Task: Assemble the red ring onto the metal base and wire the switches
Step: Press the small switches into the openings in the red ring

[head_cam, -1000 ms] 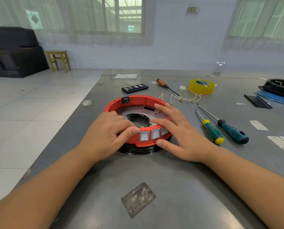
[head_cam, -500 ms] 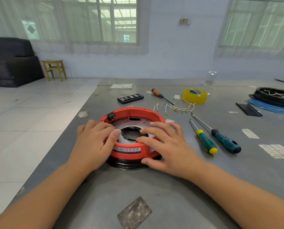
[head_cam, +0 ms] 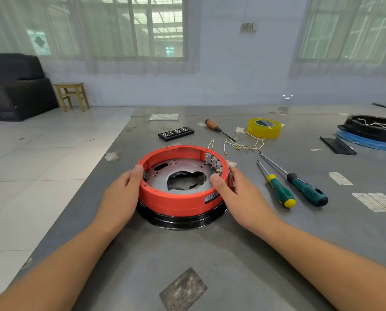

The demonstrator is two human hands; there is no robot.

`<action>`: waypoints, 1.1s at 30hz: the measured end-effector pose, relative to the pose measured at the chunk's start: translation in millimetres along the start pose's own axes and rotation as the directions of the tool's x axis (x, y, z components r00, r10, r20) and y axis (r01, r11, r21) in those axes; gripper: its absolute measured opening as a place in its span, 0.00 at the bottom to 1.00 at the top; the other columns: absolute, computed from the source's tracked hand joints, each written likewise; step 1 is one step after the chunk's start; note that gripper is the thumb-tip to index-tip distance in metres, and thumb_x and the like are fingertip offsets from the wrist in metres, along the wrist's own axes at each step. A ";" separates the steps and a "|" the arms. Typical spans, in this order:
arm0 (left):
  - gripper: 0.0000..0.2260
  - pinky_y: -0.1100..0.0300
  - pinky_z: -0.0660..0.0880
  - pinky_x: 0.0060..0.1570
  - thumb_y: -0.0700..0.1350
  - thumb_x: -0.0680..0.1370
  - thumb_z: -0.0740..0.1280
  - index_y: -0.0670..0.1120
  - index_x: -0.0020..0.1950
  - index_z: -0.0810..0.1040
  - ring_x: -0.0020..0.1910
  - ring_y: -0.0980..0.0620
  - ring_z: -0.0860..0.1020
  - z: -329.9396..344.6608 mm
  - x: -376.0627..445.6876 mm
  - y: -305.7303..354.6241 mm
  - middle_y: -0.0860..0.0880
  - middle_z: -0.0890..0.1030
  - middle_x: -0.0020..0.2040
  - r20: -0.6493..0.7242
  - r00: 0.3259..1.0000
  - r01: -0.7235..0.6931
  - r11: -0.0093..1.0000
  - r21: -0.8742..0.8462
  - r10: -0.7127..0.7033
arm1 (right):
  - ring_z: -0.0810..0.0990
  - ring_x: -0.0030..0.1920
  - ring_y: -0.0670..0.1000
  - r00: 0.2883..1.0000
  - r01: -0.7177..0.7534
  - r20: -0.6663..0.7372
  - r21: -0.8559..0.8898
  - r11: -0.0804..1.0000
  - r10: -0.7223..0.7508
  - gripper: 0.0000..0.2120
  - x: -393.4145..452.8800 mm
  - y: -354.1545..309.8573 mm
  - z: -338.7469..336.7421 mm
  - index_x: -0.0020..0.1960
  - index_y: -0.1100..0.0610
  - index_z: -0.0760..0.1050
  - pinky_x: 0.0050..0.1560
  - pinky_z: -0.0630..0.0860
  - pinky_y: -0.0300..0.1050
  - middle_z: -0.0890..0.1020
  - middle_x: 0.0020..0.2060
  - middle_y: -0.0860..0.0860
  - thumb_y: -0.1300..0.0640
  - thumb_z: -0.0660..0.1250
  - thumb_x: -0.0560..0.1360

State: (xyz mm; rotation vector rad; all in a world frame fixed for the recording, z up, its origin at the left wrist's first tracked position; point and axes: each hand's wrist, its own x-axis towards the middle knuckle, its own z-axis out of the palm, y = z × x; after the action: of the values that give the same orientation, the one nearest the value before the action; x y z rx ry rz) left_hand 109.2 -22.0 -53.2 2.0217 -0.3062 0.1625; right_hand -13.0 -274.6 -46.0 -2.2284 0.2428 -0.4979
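Observation:
The red ring (head_cam: 176, 202) sits around the round metal base (head_cam: 162, 176), on a black disc (head_cam: 183, 221) in the middle of the grey table. My left hand (head_cam: 120, 196) grips the ring's left side, thumb over the rim. My right hand (head_cam: 236, 196) grips its right side, thumb inside the rim. The switches (head_cam: 214, 163) show their metal terminals on the ring's inner right wall. A small black part sits inside the left wall, next to my left thumb. Loose white wires (head_cam: 241, 145) lie on the table behind the ring.
Two green-handled screwdrivers (head_cam: 279, 191) (head_cam: 306, 191) lie right of the ring. Behind are a brown-handled screwdriver (head_cam: 216, 129), a yellow tape roll (head_cam: 263, 127), a black bit case (head_cam: 176, 133) and, far right, a black dish on a blue disc (head_cam: 371, 131). The table's left edge is close.
The ring has turned on the base: the switches went from the near front side round to the right. Both hands have shifted from on top of the ring to its sides.

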 end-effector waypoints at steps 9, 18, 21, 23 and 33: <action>0.14 0.48 0.84 0.48 0.53 0.79 0.74 0.55 0.63 0.77 0.37 0.50 0.83 1.6 -7.2 29.5 0.49 0.83 0.40 0.278 0.956 0.272 0.628 -0.729 -0.092 | 0.79 0.44 0.45 0.984 0.116 -0.158 0.194 0.974 -0.086 0.22 11.7 -0.9 -16.8 0.59 0.19 0.65 0.43 0.74 0.30 0.82 0.46 0.41 0.46 0.63 0.75; 0.23 0.44 0.82 0.61 0.66 0.62 0.82 0.50 0.47 0.89 0.53 0.43 0.86 -20.0 -3.3 29.0 0.41 0.87 0.55 0.574 0.808 0.473 0.729 -0.495 -0.135 | 0.69 0.74 0.40 0.936 0.242 -0.292 0.130 0.961 -0.196 0.25 21.8 13.9 -21.1 0.77 0.38 0.66 0.76 0.68 0.49 0.73 0.73 0.35 0.52 0.61 0.81; 0.20 0.43 0.84 0.54 0.59 0.68 0.83 0.45 0.50 0.89 0.55 0.37 0.86 -17.8 -3.3 25.0 0.37 0.86 0.57 0.582 0.795 0.523 0.679 -0.516 -0.170 | 0.70 0.71 0.34 0.950 0.209 -0.275 0.207 0.956 -0.148 0.27 24.0 13.3 -18.4 0.80 0.38 0.59 0.71 0.69 0.42 0.70 0.65 0.20 0.48 0.59 0.82; 0.15 0.43 0.85 0.50 0.54 0.72 0.79 0.44 0.49 0.89 0.54 0.36 0.86 -13.6 -5.8 24.2 0.37 0.86 0.55 0.560 0.811 0.523 0.639 -0.565 -0.169 | 0.67 0.72 0.33 0.954 0.164 -0.290 0.276 0.947 -0.080 0.33 24.8 12.3 -16.2 0.82 0.40 0.53 0.71 0.63 0.39 0.67 0.68 0.21 0.37 0.58 0.80; 0.32 0.42 0.80 0.63 0.32 0.70 0.68 0.47 0.73 0.68 0.64 0.37 0.77 15.3 -19.4 25.2 0.35 0.77 0.67 0.447 0.894 0.412 0.409 -0.814 -0.011 | 0.82 0.64 0.49 0.984 0.149 0.003 0.511 0.847 -0.175 0.36 7.4 2.2 5.5 0.79 0.42 0.61 0.59 0.82 0.46 0.78 0.67 0.38 0.48 0.74 0.76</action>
State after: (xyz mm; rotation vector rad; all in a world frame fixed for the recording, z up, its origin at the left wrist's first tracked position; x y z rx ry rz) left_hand 83.2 -43.7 -43.4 0.9350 -0.2723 -0.5030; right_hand -3.9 -274.7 -48.9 -1.7414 -0.1025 -0.5256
